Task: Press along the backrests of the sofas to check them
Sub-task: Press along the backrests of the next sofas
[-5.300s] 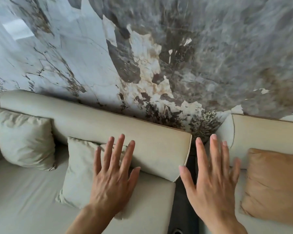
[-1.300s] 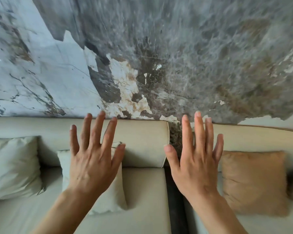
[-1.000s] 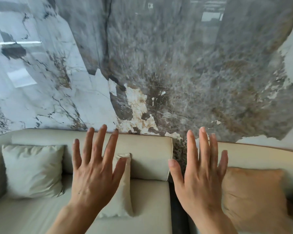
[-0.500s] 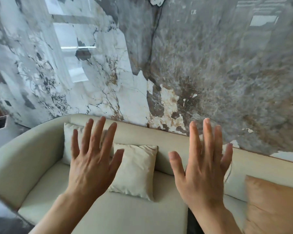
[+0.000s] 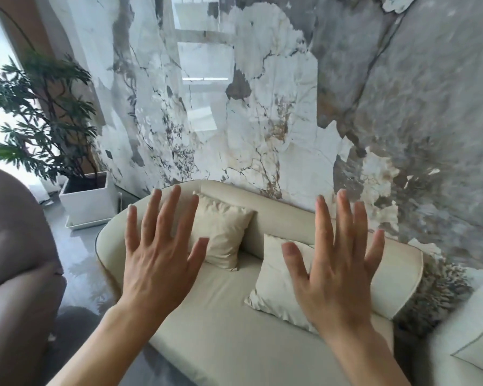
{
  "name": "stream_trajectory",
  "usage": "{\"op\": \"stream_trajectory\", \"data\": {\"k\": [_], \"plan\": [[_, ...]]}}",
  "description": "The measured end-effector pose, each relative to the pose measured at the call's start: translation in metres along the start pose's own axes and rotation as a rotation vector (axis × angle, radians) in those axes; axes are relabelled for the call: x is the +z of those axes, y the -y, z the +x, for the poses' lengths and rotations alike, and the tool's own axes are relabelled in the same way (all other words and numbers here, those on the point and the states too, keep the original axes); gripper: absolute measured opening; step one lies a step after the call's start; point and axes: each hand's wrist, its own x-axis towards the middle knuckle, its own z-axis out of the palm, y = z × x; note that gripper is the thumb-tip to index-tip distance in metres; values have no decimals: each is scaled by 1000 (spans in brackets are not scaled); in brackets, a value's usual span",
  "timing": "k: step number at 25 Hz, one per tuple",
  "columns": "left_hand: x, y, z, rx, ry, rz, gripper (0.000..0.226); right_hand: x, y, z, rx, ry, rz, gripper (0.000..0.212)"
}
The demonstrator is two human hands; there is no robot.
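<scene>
Floor, grey and shiny, lies open at the left end of the cream curved fabric sofa, beside a green plant in a white square pot. A marble wall runs right behind the sofa's backrest. Left hand and right hand hang above the seat, fingers spread wide, holding nothing. The backrest sits past the fingertips, with two cream pillows leaning on it.

view swinging left | potted plant and brown armchair coming into frame | orange cushion dropping out at right | cream sofa sliding rightward, curved end now showing | both hands lifting clear, spread
</scene>
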Motion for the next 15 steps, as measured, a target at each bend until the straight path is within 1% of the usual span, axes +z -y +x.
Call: {"op": "stream_trajectory", "data": {"k": [3,7,11,15], "plan": [[2,64,3,-16,12,5,63,23,65,9,-14,-24,16,72],[16,141,11,-35,37,12,62,62,127,23,-23,-21,18,70],[42,192,27,-60,66,2,62,110,163,40,-9,-4,39,71],[81,224,54,-92,81,-28,62,174,194,63,21,0,62,70]]}}
